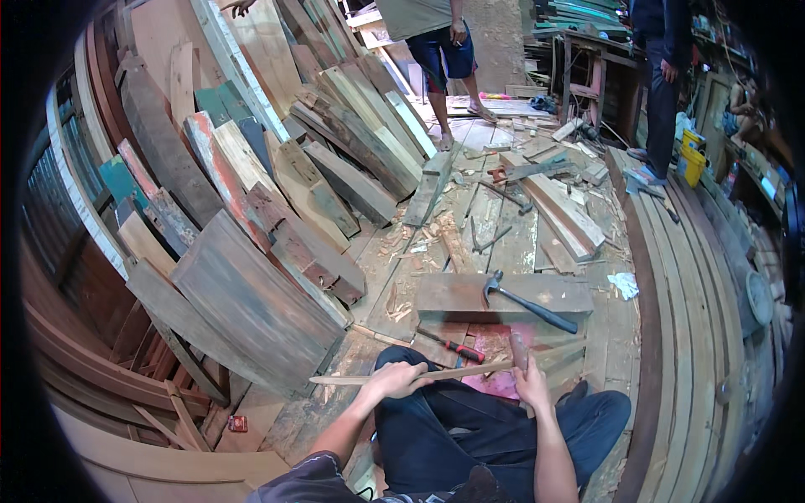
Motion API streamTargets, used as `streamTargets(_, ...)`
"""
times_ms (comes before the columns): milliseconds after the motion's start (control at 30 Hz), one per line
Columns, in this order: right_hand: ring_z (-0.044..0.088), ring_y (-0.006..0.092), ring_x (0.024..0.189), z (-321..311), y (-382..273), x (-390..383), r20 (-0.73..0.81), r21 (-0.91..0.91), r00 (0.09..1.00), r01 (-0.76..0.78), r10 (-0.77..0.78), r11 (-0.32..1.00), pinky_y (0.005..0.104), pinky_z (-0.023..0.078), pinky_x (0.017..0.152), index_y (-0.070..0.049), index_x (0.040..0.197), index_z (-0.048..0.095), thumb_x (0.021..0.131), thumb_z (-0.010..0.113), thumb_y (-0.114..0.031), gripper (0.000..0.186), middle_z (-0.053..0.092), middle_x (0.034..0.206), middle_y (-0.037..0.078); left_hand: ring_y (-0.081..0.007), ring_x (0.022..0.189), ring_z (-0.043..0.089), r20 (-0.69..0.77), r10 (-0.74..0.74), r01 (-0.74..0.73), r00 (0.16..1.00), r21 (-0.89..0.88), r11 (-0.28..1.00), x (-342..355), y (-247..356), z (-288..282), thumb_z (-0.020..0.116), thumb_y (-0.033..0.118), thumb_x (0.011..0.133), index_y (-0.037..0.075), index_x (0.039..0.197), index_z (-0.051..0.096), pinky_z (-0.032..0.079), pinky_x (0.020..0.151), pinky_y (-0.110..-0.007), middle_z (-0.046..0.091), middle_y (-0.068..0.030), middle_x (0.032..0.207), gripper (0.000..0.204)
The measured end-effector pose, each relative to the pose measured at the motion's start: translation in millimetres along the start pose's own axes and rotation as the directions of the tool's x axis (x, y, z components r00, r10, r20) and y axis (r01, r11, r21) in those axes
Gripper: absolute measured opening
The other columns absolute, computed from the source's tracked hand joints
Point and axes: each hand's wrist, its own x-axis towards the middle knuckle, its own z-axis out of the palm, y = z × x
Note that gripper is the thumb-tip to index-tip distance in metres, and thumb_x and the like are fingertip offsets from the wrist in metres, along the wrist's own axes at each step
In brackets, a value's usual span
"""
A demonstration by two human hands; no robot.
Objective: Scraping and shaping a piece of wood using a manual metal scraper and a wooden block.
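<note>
I sit cross-legged on a plank floor. A long, thin wooden strip (470,370) lies crosswise above my lap, its pointed end past my left hand. My left hand (397,381) is closed over the strip. In my right hand (531,386) is a brown, rounded wooden piece (519,349), upright against the strip; its exact kind is unclear. Beyond my knees, a hammer (528,303) with a dark handle rests on a thick wooden block (436,298). Between that block and my lap lies a red-and-black handled screwdriver (457,347), beside a pink patch (495,381) on the floor.
Boards and beams (260,277) lean along the left side. Long stacked planks (679,318) run down the right. Wood chips, offcuts and a beam (558,210) litter the floor ahead. One person (436,50) stands at the back, another (658,84) by a yellow bucket (692,159).
</note>
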Motion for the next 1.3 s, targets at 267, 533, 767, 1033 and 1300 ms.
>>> streamTargets(267,0.063,0.0452,0.085,7.4,4.5,1.0,0.144,-0.081,0.987,-0.06,0.071,0.995,0.0515,0.049,0.076,0.004,0.129,0.039,0.088,0.055,-0.023,0.052,0.064,0.083,0.028,-0.041,0.086,0.064,0.071,-0.059,0.058,0.996,0.021,0.998,16.3,4.3,17.5,0.039,0.05,0.096,0.008,0.111,0.056,0.05,0.073,-0.052,0.066,-0.0224,0.085,0.048)
streamTargets(533,0.06,0.05,0.09,7.5,-1.4,0.6,0.164,-0.085,0.982,-0.083,0.096,0.993,0.0551,0.047,0.081,-0.002,0.145,0.021,0.088,0.05,-0.022,0.068,0.062,0.089,0.034,-0.0398,0.093,0.063,0.092,-0.043,0.044,0.995,-0.009,0.999,25.2,-8.6,26.4,0.04,0.051,0.096,0.009,0.116,0.056,0.049,0.077,-0.051,0.066,-0.0222,0.093,0.05)
streamTargets(767,0.061,0.0489,0.089,7.8,1.5,0.5,0.221,-0.052,0.972,-0.066,0.076,0.996,0.0532,0.047,0.081,-0.006,0.149,0.013,0.087,0.048,-0.019,0.072,0.062,0.09,0.033,-0.0413,0.091,0.062,0.068,-0.021,0.024,0.997,-0.051,0.998,28.3,-11.6,28.2,0.04,0.052,0.096,0.008,0.112,0.058,0.048,0.076,-0.049,0.065,-0.024,0.09,0.051)
streamTargets(1033,0.061,0.0486,0.09,-3.2,-10.3,-0.9,0.238,-0.062,0.961,-0.128,0.139,0.99,0.0533,0.048,0.081,-0.006,0.149,0.014,0.087,0.049,-0.018,0.072,0.062,0.092,0.034,-0.0411,0.092,0.063,0.099,0.031,-0.022,0.995,-0.091,0.996,30.1,2.9,27.1,0.038,0.049,0.098,0.007,0.114,0.059,0.05,0.077,-0.05,0.066,-0.0229,0.093,0.05)
streamTargets(1300,0.064,0.0433,0.078,6.9,16.4,4.8,0.108,-0.139,0.992,-0.054,0.069,0.989,0.0485,0.049,0.074,-0.009,0.149,0.015,0.085,0.055,-0.019,0.077,0.065,0.08,0.024,-0.0419,0.085,0.064,0.058,0.02,-0.019,0.998,-0.015,1.0,42.8,11.1,42.1,0.038,0.047,0.098,0.005,0.105,0.061,0.051,0.072,-0.052,0.066,-0.024,0.085,0.048)
